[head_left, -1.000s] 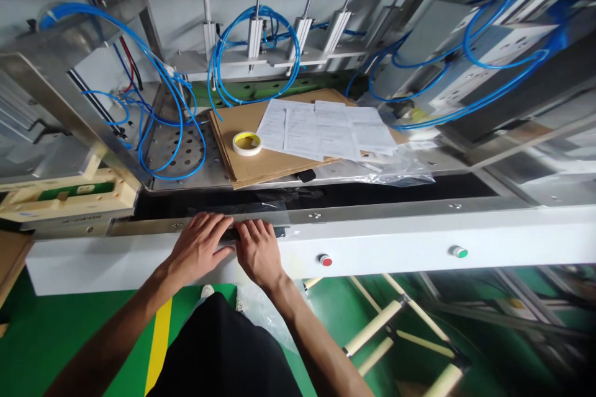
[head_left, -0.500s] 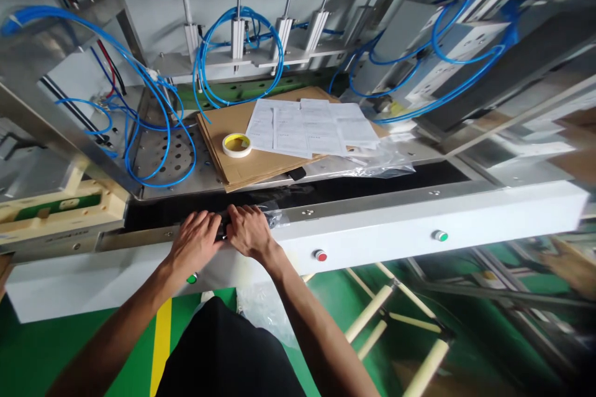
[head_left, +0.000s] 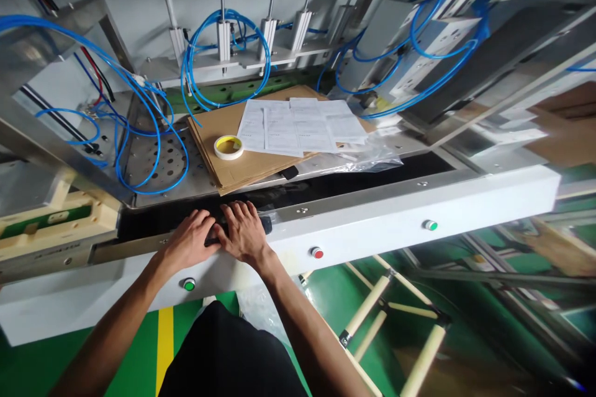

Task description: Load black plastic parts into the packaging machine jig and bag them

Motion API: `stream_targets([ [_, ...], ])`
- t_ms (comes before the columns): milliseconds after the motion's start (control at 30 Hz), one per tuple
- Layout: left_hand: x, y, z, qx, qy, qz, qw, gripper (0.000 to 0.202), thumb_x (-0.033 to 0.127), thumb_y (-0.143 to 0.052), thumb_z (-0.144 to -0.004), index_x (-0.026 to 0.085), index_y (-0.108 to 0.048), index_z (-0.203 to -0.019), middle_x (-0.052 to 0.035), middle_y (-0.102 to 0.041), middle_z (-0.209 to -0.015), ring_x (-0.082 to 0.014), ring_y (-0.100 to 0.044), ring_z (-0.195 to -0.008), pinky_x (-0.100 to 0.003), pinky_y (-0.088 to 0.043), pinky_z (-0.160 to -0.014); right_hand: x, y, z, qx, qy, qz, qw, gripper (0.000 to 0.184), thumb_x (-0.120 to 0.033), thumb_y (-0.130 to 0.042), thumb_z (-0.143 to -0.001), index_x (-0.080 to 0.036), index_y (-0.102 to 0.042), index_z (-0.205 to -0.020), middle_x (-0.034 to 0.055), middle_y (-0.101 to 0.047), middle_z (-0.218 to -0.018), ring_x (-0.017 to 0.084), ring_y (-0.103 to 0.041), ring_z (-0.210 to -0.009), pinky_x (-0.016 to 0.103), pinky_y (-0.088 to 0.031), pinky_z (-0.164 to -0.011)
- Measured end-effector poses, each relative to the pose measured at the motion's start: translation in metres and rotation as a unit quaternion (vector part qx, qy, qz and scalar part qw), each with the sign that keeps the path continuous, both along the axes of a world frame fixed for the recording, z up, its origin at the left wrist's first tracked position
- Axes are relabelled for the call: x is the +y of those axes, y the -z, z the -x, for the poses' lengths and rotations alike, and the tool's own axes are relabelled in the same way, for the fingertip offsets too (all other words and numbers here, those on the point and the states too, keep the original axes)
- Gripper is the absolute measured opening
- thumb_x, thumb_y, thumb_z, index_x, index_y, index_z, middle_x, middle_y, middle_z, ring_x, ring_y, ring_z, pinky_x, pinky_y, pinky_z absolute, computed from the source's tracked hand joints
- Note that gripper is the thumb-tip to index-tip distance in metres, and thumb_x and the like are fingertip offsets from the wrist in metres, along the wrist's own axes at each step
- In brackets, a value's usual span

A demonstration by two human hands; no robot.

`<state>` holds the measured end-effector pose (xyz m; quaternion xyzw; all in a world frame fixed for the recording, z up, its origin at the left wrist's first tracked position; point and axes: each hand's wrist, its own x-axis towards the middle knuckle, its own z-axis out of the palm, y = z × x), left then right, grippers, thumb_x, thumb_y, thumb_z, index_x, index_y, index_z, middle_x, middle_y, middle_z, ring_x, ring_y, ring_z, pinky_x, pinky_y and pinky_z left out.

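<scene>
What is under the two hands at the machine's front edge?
A dark bar-shaped item in clear plastic pokes out beside the right hand and left hand; the hands cover most of it.

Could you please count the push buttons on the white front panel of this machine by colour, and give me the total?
Green buttons: 2, one below the left hand and one far right.
Red buttons: 1, right of the right hand.
Total: 3 buttons.
</scene>
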<state>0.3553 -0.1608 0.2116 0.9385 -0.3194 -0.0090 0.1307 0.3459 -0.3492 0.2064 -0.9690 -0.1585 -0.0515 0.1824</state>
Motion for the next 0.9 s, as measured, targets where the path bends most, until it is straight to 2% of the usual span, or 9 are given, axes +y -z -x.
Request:
stream_targets([
  [133, 0.002, 0.002, 0.000, -0.015, 0.006, 0.002, 1.000, 0.036, 0.042, -0.082, -0.088, 0.018, -0.064, -0.107, -0.0132, -0.066, -0.112, -0.0344, -0.065, -0.108, -0.050, -0.057, -0.094, -0.005, -0.001, 0.016, -0.084, 0.024, -0.058, 0.994, 0.045, -0.047, -0.054, -0.103, -0.018, -0.065, -0.136, 0.0147, -0.071, -0.134, 0.029, -0.056, -0.133, 0.052, -0.032, -0.125],
  [233, 0.004, 0.004, 0.004, -0.027, -0.004, 0.027, 0.999, 0.060, 0.042, -0.090, -0.080, 0.018, -0.060, -0.125, -0.0133, -0.069, -0.118, -0.0342, -0.067, -0.109, -0.050, -0.057, -0.094, -0.010, 0.006, 0.046, -0.165, 0.077, -0.126, 0.975, 0.033, -0.035, -0.053, -0.104, -0.018, -0.066, -0.130, 0.0139, -0.073, -0.123, 0.026, -0.062, -0.120, 0.046, -0.045, -0.109],
  [300, 0.004, 0.004, 0.008, -0.022, -0.004, 0.044, 0.999, 0.058, 0.034, -0.092, -0.078, 0.020, -0.059, -0.124, -0.0104, -0.071, -0.116, -0.0318, -0.069, -0.106, -0.046, -0.056, -0.093, -0.011, 0.016, 0.071, -0.190, 0.113, -0.176, 0.959, 0.027, -0.029, -0.053, -0.104, -0.018, -0.066, -0.124, 0.0131, -0.074, -0.113, 0.024, -0.065, -0.108, 0.041, -0.050, -0.096],
  [433, 0.003, -0.002, 0.014, -0.042, 0.036, 0.019, 0.998, 0.036, 0.024, -0.085, -0.083, 0.022, -0.061, -0.111, -0.0071, -0.074, -0.107, -0.0290, -0.070, -0.099, -0.043, -0.055, -0.088, -0.003, 0.035, 0.109, -0.067, 0.183, -0.330, 0.924, 0.027, -0.035, -0.047, -0.106, -0.019, -0.069, -0.110, 0.0104, -0.071, -0.097, 0.021, -0.066, -0.088, 0.037, -0.053, -0.080],
  [567, 0.001, -0.009, 0.018, -0.105, 0.051, -0.013, 0.993, 0.021, 0.026, -0.075, -0.090, 0.021, -0.062, -0.106, -0.0079, -0.074, -0.099, -0.0279, -0.070, -0.091, -0.043, -0.055, -0.086, 0.008, 0.043, 0.114, 0.145, 0.235, -0.500, 0.821, 0.043, -0.057, -0.052, -0.101, -0.019, -0.070, -0.108, 0.0072, -0.071, -0.086, 0.019, -0.062, -0.072, 0.036, -0.051, -0.069],
  [633, 0.000, -0.011, 0.020, -0.122, 0.053, -0.021, 0.991, 0.012, 0.026, -0.068, -0.096, 0.021, -0.062, -0.104, -0.0059, -0.072, -0.092, -0.0262, -0.070, -0.086, -0.041, -0.054, -0.083, 0.010, 0.045, 0.109, 0.197, 0.242, -0.558, 0.769, 0.052, -0.067, -0.055, -0.096, -0.018, -0.070, -0.107, 0.0071, -0.071, -0.086, 0.019, -0.062, -0.071, 0.036, -0.051, -0.069],
  [700, 0.000, -0.011, 0.022, -0.124, 0.055, -0.036, 0.990, 0.015, 0.032, -0.069, -0.098, 0.021, -0.062, -0.106, -0.0063, -0.073, -0.091, -0.0266, -0.071, -0.086, -0.040, -0.055, -0.081, 0.011, 0.045, 0.104, 0.211, 0.245, -0.594, 0.736, 0.058, -0.073, -0.058, -0.092, -0.017, -0.070, -0.103, 0.0065, -0.070, -0.083, 0.019, -0.062, -0.071, 0.035, -0.050, -0.068],
  [833, 0.001, -0.006, 0.026, -0.129, 0.054, -0.061, 0.988, 0.046, 0.039, -0.085, -0.086, 0.019, -0.059, -0.117, -0.0102, -0.075, -0.101, -0.0307, -0.072, -0.093, -0.043, -0.058, -0.084, 0.009, 0.044, 0.100, 0.205, 0.242, -0.611, 0.726, 0.059, -0.076, -0.060, -0.089, -0.018, -0.069, -0.095, 0.0039, -0.067, -0.077, 0.017, -0.058, -0.070, 0.034, -0.049, -0.068],
  [900, 0.000, -0.003, 0.027, -0.143, 0.061, -0.059, 0.986, 0.045, 0.032, -0.084, -0.085, 0.018, -0.057, -0.119, -0.0103, -0.075, -0.100, -0.0299, -0.073, -0.090, -0.041, -0.058, -0.081, 0.006, 0.043, 0.102, 0.205, 0.232, -0.614, 0.726, 0.057, -0.074, -0.062, -0.089, -0.018, -0.069, -0.095, 0.0032, -0.066, -0.078, 0.017, -0.058, -0.070, 0.034, -0.049, -0.069],
])
